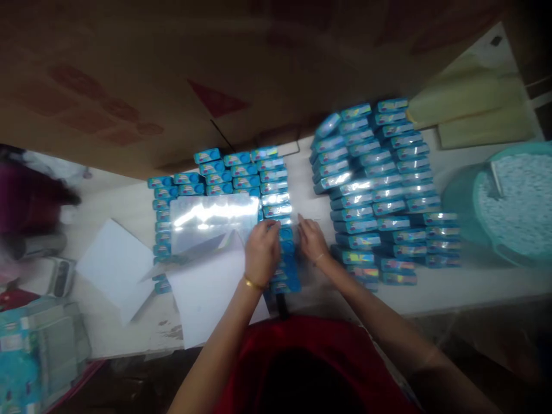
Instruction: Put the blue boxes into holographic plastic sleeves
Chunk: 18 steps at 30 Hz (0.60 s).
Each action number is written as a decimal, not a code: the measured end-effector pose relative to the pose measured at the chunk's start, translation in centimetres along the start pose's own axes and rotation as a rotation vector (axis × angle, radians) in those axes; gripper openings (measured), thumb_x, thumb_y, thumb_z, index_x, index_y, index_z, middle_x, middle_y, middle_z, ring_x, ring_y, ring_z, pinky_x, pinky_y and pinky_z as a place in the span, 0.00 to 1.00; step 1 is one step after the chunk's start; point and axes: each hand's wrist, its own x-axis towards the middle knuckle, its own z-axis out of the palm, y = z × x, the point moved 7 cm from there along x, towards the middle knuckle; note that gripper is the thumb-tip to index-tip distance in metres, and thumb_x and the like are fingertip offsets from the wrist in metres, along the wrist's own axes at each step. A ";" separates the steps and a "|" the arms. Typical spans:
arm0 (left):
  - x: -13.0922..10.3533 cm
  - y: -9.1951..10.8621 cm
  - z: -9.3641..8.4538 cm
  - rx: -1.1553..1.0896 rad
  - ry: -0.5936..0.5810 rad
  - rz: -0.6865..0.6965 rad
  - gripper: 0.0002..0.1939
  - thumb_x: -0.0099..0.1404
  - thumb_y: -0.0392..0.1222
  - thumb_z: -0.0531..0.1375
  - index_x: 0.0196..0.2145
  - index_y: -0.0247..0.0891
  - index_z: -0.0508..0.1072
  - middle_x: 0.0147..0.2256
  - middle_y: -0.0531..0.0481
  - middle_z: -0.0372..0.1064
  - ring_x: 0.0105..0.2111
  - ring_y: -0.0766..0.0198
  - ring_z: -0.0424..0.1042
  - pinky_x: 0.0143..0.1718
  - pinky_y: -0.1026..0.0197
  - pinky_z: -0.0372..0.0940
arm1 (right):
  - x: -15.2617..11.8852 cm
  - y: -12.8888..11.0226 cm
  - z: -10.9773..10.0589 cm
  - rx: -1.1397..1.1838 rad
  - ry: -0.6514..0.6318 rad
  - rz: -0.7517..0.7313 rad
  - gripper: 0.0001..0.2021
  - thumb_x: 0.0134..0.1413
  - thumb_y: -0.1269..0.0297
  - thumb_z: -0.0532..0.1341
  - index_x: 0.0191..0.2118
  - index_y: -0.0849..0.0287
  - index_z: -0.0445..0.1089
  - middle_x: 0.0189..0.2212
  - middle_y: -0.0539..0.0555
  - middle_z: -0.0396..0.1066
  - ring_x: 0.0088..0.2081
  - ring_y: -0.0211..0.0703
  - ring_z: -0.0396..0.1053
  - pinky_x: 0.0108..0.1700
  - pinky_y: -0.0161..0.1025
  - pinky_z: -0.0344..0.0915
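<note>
Small blue printed boxes [276, 199] stand in packed rows on the white table in front of me. My left hand [263, 250], with a gold bangle at the wrist, is at the right-hand column of these boxes. Its fingers are curled together, and what they hold, if anything, is hidden. Just to the right, my right hand [313, 238] hovers over the gap with its fingers stretched out and holds nothing visible. A blue piece [291, 273], blurred, lies below and between the hands. Beside my left hand are a clear plastic sheet [211, 215] and white paper sheets [207, 293].
A second block of blue boxes [388, 181] fills the table to the right. Beyond it stands a turquoise tub [468, 195] of white granules with a scoop. A large cardboard carton [150, 69] walls off the back. More white paper [114, 264] lies at left.
</note>
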 end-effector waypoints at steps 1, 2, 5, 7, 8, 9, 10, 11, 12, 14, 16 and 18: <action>0.3 -0.8 -2.8 -0.008 0.042 0.010 0.14 0.66 0.36 0.51 0.47 0.39 0.71 0.43 0.44 0.71 0.44 0.58 0.69 0.47 0.55 0.65 | 0.3 -1.2 -0.7 0.048 0.059 -0.008 0.22 0.64 0.66 0.48 0.61 0.60 0.61 0.39 0.60 0.67 0.43 0.50 0.63 0.48 0.49 0.63; 0.5 -2.3 -5.6 0.007 0.103 -0.036 0.12 0.67 0.39 0.52 0.45 0.39 0.71 0.41 0.45 0.71 0.42 0.58 0.69 0.46 0.55 0.64 | 0.7 -2.6 -1.2 0.113 0.098 -0.015 0.21 0.64 0.62 0.49 0.61 0.58 0.61 0.39 0.58 0.66 0.42 0.49 0.64 0.47 0.48 0.64; 0.5 -8.9 -10.9 0.112 0.071 -0.225 0.14 0.67 0.44 0.51 0.45 0.38 0.71 0.42 0.44 0.71 0.41 0.57 0.70 0.43 0.55 0.64 | 2.0 -7.6 -0.3 0.306 0.075 -0.037 0.19 0.64 0.55 0.51 0.56 0.55 0.64 0.40 0.56 0.65 0.38 0.44 0.65 0.43 0.43 0.66; -0.5 -12.9 -10.5 0.225 -0.121 -0.284 0.13 0.65 0.46 0.54 0.43 0.39 0.72 0.43 0.43 0.71 0.43 0.54 0.69 0.45 0.53 0.62 | 2.5 -10.6 1.7 0.331 0.002 -0.081 0.20 0.61 0.52 0.55 0.55 0.56 0.65 0.42 0.57 0.64 0.39 0.45 0.66 0.43 0.43 0.67; -1.3 -14.2 -9.4 0.247 -0.225 -0.275 0.13 0.63 0.48 0.56 0.41 0.39 0.73 0.43 0.43 0.71 0.44 0.52 0.68 0.45 0.52 0.61 | 2.6 -11.7 2.9 0.304 -0.035 -0.109 0.22 0.59 0.50 0.57 0.55 0.56 0.65 0.43 0.57 0.64 0.42 0.47 0.66 0.45 0.44 0.66; -2.2 -15.1 -8.1 0.251 -0.299 -0.250 0.13 0.62 0.49 0.57 0.40 0.39 0.72 0.44 0.43 0.70 0.45 0.51 0.67 0.45 0.52 0.60 | 2.6 -12.5 4.1 0.256 -0.071 -0.136 0.24 0.57 0.50 0.59 0.55 0.56 0.65 0.44 0.58 0.64 0.44 0.49 0.65 0.47 0.46 0.65; -3.1 -15.6 -6.9 0.250 -0.334 -0.233 0.12 0.62 0.49 0.57 0.39 0.40 0.72 0.44 0.43 0.70 0.46 0.51 0.66 0.45 0.51 0.59 | 2.5 -13.1 5.1 0.199 -0.104 -0.156 0.26 0.55 0.49 0.60 0.56 0.57 0.65 0.45 0.59 0.64 0.47 0.51 0.63 0.49 0.48 0.64; -4.1 -15.9 -6.0 0.234 -0.332 -0.229 0.12 0.63 0.49 0.57 0.38 0.40 0.72 0.44 0.43 0.70 0.46 0.51 0.66 0.45 0.51 0.58 | 2.4 -13.4 6.0 0.143 -0.132 -0.168 0.26 0.54 0.50 0.61 0.55 0.58 0.65 0.46 0.60 0.64 0.48 0.53 0.62 0.50 0.49 0.63; -5.0 -15.9 -5.3 0.204 -0.311 -0.235 0.11 0.64 0.49 0.55 0.37 0.39 0.71 0.42 0.44 0.70 0.44 0.52 0.66 0.45 0.51 0.58 | 2.2 -13.5 6.7 0.101 -0.154 -0.172 0.24 0.54 0.51 0.62 0.54 0.59 0.66 0.46 0.60 0.65 0.48 0.54 0.62 0.50 0.49 0.62; -6.4 -15.8 -4.7 0.115 -0.252 -0.260 0.11 0.67 0.47 0.52 0.35 0.39 0.69 0.38 0.46 0.72 0.40 0.56 0.68 0.45 0.51 0.56 | 1.8 -13.5 7.5 0.087 -0.203 -0.177 0.15 0.58 0.56 0.59 0.47 0.58 0.70 0.43 0.58 0.68 0.45 0.51 0.62 0.48 0.47 0.60; -7.1 -15.4 -4.8 0.041 -0.210 -0.251 0.11 0.68 0.46 0.51 0.36 0.39 0.70 0.36 0.48 0.73 0.37 0.59 0.69 0.46 0.52 0.55 | 1.6 -13.5 8.0 0.149 -0.254 -0.171 0.10 0.62 0.61 0.55 0.38 0.57 0.72 0.34 0.54 0.70 0.40 0.46 0.63 0.45 0.43 0.59; -7.1 -14.9 -5.2 0.051 -0.169 -0.191 0.11 0.68 0.45 0.51 0.41 0.40 0.71 0.38 0.48 0.74 0.38 0.59 0.69 0.46 0.53 0.54 | 1.6 -13.6 8.5 0.217 -0.288 -0.157 0.11 0.63 0.63 0.53 0.32 0.56 0.70 0.27 0.50 0.69 0.35 0.43 0.63 0.42 0.40 0.58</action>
